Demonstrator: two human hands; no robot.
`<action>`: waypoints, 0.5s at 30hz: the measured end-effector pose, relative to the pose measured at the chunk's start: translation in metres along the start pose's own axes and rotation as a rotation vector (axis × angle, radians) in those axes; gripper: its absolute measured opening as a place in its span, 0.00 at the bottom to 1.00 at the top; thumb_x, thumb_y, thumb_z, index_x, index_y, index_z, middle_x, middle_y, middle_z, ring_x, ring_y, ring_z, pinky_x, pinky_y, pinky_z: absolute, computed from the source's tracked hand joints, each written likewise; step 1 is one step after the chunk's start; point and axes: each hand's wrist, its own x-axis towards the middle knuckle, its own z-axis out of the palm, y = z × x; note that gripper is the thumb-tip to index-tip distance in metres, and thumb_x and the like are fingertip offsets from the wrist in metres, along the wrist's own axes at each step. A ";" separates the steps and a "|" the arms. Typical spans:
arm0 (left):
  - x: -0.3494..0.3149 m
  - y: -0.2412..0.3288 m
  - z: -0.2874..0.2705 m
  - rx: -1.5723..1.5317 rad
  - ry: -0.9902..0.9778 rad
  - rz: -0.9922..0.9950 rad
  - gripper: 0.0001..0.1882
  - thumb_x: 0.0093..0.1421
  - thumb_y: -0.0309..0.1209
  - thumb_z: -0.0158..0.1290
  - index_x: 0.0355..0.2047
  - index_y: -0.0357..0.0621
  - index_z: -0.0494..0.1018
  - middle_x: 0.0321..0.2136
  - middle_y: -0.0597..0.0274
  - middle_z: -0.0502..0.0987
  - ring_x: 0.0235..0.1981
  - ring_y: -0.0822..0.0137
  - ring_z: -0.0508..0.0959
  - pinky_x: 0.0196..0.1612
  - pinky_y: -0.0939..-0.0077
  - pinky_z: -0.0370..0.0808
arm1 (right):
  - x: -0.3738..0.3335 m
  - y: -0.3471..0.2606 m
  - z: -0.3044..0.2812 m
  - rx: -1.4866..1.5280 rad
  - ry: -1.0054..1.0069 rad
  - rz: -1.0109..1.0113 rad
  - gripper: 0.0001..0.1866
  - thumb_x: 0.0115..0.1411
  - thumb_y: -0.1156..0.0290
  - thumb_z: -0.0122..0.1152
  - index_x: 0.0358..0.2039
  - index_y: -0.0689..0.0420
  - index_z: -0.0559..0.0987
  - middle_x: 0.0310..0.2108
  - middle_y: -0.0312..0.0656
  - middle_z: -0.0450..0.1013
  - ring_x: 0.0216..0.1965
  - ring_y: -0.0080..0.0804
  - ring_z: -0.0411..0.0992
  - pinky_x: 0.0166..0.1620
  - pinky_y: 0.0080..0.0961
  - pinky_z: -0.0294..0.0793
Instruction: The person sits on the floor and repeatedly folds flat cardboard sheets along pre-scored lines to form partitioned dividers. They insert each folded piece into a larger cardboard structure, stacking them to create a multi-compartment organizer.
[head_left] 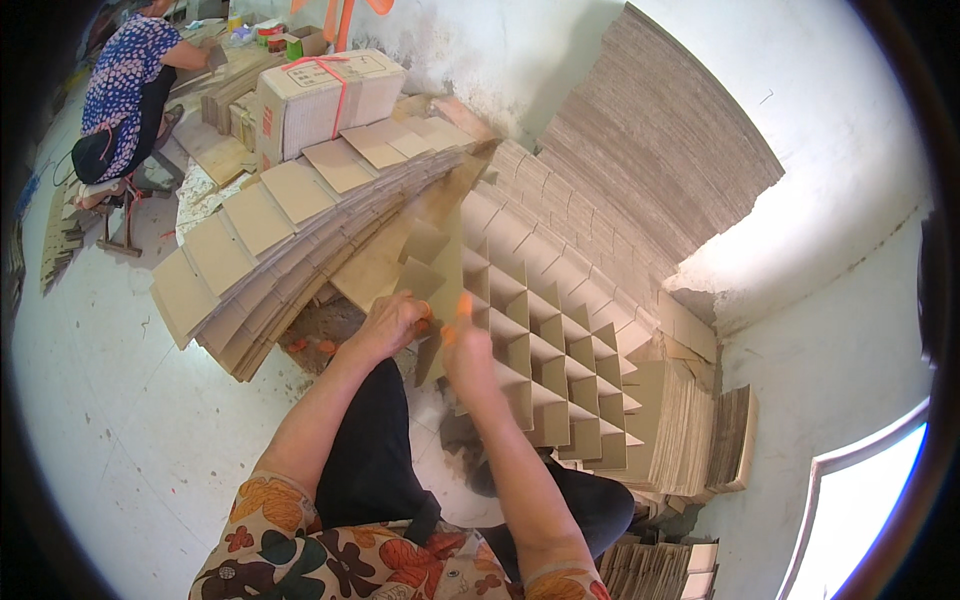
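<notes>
My left hand (pixel 397 320) is closed on slotted cardboard strips (pixel 420 278) that fan out just beyond its fingers. Close beside it, my right hand (pixel 468 348) grips a long upright cardboard strip (pixel 452 262) standing between the two hands. Orange covers sit on some of my fingertips. Right of my right hand is a cardboard divider grid (pixel 548 337), its strips crossed into several square cells. How the strips in my hands join each other is partly hidden by my fingers.
Slotted cardboard strips (pixel 262 212) lie in a long, curved row on the left, below a strapped carton (pixel 325 98). Tall cardboard stacks (pixel 655 140) lean on the wall; more sheets (pixel 680 420) stand at right. A person (pixel 125 90) sits on a stool at the far left.
</notes>
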 end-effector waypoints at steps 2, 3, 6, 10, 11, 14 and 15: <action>0.001 -0.004 0.005 0.027 0.011 0.009 0.08 0.43 0.23 0.62 0.26 0.44 0.76 0.22 0.54 0.74 0.29 0.54 0.76 0.29 0.62 0.72 | -0.005 0.001 0.012 0.023 -0.033 0.041 0.32 0.52 0.82 0.52 0.58 0.77 0.57 0.23 0.58 0.72 0.24 0.51 0.73 0.26 0.37 0.72; 0.002 -0.007 0.009 0.035 0.022 0.012 0.08 0.43 0.23 0.62 0.25 0.44 0.76 0.22 0.55 0.74 0.28 0.54 0.76 0.29 0.62 0.72 | -0.009 0.000 0.019 0.014 -0.053 0.064 0.32 0.52 0.83 0.52 0.58 0.77 0.57 0.24 0.58 0.72 0.25 0.52 0.73 0.27 0.37 0.72; 0.000 -0.010 0.011 0.023 0.030 0.005 0.08 0.42 0.22 0.62 0.25 0.44 0.75 0.22 0.55 0.74 0.27 0.54 0.75 0.28 0.62 0.72 | -0.016 -0.011 0.018 -0.023 -0.150 0.103 0.32 0.50 0.85 0.50 0.57 0.79 0.57 0.25 0.59 0.71 0.27 0.55 0.73 0.30 0.41 0.72; 0.003 -0.004 0.004 0.002 0.039 0.040 0.09 0.42 0.21 0.62 0.24 0.44 0.75 0.21 0.55 0.74 0.27 0.53 0.75 0.28 0.62 0.72 | -0.010 -0.016 0.008 -0.094 -0.249 0.041 0.29 0.50 0.85 0.51 0.53 0.79 0.60 0.26 0.61 0.72 0.29 0.55 0.73 0.32 0.44 0.72; 0.003 -0.002 0.003 -0.008 0.039 0.040 0.09 0.42 0.21 0.62 0.24 0.43 0.75 0.21 0.55 0.74 0.27 0.53 0.75 0.28 0.62 0.71 | -0.008 -0.015 0.005 -0.124 -0.300 0.025 0.27 0.50 0.85 0.51 0.52 0.79 0.61 0.27 0.61 0.72 0.30 0.56 0.74 0.33 0.45 0.72; 0.005 -0.002 0.002 -0.027 0.024 0.037 0.10 0.42 0.21 0.62 0.26 0.43 0.75 0.22 0.55 0.75 0.28 0.53 0.75 0.28 0.63 0.71 | -0.007 -0.020 0.014 -0.188 -0.320 0.131 0.22 0.51 0.82 0.55 0.47 0.77 0.66 0.27 0.60 0.73 0.32 0.56 0.74 0.34 0.44 0.73; 0.005 -0.006 0.003 -0.024 0.009 0.029 0.11 0.42 0.22 0.62 0.27 0.43 0.75 0.23 0.55 0.75 0.28 0.53 0.75 0.29 0.63 0.72 | -0.007 -0.016 0.013 -0.156 -0.312 0.109 0.21 0.52 0.79 0.56 0.46 0.74 0.67 0.27 0.59 0.73 0.31 0.55 0.74 0.33 0.44 0.73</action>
